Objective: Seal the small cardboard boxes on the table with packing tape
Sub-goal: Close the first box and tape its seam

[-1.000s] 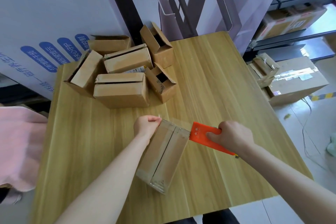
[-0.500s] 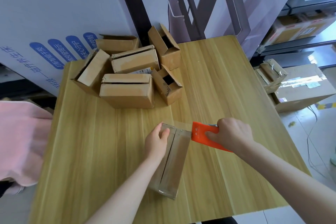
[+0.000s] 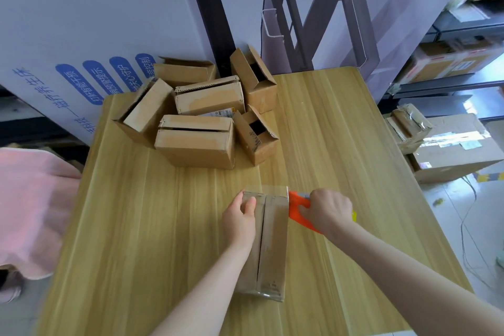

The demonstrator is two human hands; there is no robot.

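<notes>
On the near half of the wooden desk (image 3: 136, 226), a small cardboard box (image 3: 272, 248) is lying lengthwise, with its two top flaps meeting along a seam that is running away from the person. The left hand (image 3: 238, 217) is holding the box at its far left corner, with its fingers (image 3: 250, 203) curling over the top edge and the thumb resting on the left flap. The right hand (image 3: 327, 210) is gripping an orange tape dispenser (image 3: 296, 211), its fingers wrapping tightly around the handle, and the dispenser's front edge is touching the far right corner of the box. A strip of clear packing tape (image 3: 272, 189) is stretching across the far end of the box, from the dispenser towards the left hand; how firmly it is sticking down cannot be told. Both forearms are reaching in from the bottom of the view, one on each side of the box. At the far left corner of the desk, well apart from the hands, a pile of small boxes (image 3: 196, 142) is sitting against a white board with blue labels (image 3: 81, 35). Some of these are lying closed, and two on the right side of the pile are showing dark open ends. A pink cloth (image 3: 30, 204) is hanging just beyond the left edge of the desk. On the floor to the right, larger cartons (image 3: 452, 144) are standing beside metal shelving (image 3: 450, 27) that is carrying more boxes.
</notes>
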